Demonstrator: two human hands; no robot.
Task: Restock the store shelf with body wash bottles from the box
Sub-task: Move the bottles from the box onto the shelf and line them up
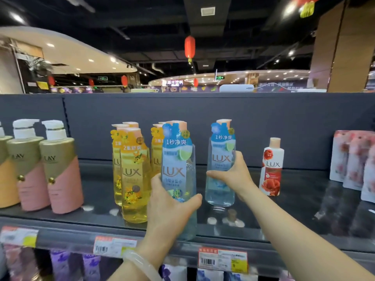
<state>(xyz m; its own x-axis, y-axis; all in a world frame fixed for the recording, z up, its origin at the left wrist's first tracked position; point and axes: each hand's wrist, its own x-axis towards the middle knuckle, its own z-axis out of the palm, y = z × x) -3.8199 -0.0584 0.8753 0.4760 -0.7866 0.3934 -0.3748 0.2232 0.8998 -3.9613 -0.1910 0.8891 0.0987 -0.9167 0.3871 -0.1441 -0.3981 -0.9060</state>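
Head view: the left hand (170, 207) has its grip grasping a blue LUX body wash bottle (178, 159) at the shelf (85, 222) front, centre frame. The right hand (229, 175) grips a second blue LUX bottle (221, 165) standing deeper on the shelf, right of centre. Yellow LUX bottles (132, 175) stand just left.

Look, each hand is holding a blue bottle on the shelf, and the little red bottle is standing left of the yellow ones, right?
Not quite. The head view shows the little red bottle standing right of both blue bottles, far from the yellow bottles. The rest holds: the left hand grips one blue bottle, the right hand the other blue bottle, on the shelf.
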